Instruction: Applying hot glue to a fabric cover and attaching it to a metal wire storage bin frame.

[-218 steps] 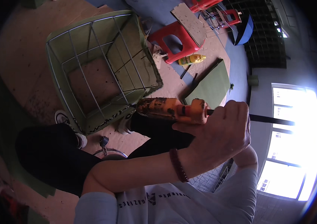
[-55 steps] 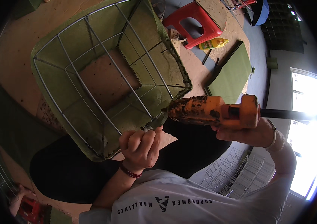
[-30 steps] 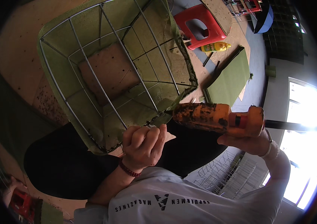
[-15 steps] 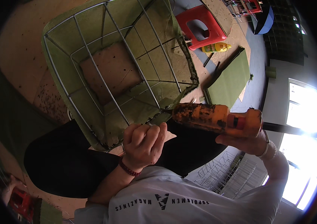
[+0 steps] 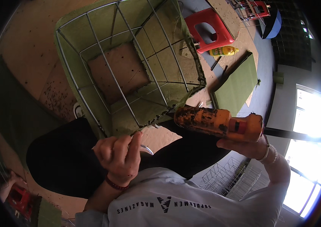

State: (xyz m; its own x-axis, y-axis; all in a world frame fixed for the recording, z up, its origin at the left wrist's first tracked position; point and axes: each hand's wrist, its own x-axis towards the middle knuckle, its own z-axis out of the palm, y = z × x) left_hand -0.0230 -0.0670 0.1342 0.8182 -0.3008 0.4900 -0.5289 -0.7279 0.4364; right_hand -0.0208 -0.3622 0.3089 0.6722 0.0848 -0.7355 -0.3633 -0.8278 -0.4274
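In front of me stands a wire cage basket with bare metal bars [image 5: 112,72] across its near opening and green fabric [image 5: 68,56] lining its sides. Black marks and bits run along the fabric's lower edge. My left hand [image 5: 119,154] is closed at that edge; what its fingertips pinch is partly hidden, probably the fabric. A curved silver piece [image 5: 146,150] shows beside its index finger. My right hand [image 5: 249,147] grips an orange, black-stained handheld tool [image 5: 205,120] with a dark cord or hose at its back. The tool's front end is against or close to the basket's lower right edge.
A red plastic stool [image 5: 221,32] and a yellow bottle [image 5: 224,50] lie beyond the basket. Green panels [image 5: 239,81] rest to the right. Wire racks [image 5: 228,178] stand behind on the right. Another person's hand [image 5: 12,184] is at lower left, near a red object [image 5: 20,200].
My left hand has shifted left and slightly down along the basket's edge, uncovering the curved silver piece. The basket has moved slightly right in view. The tool stays near the same edge.
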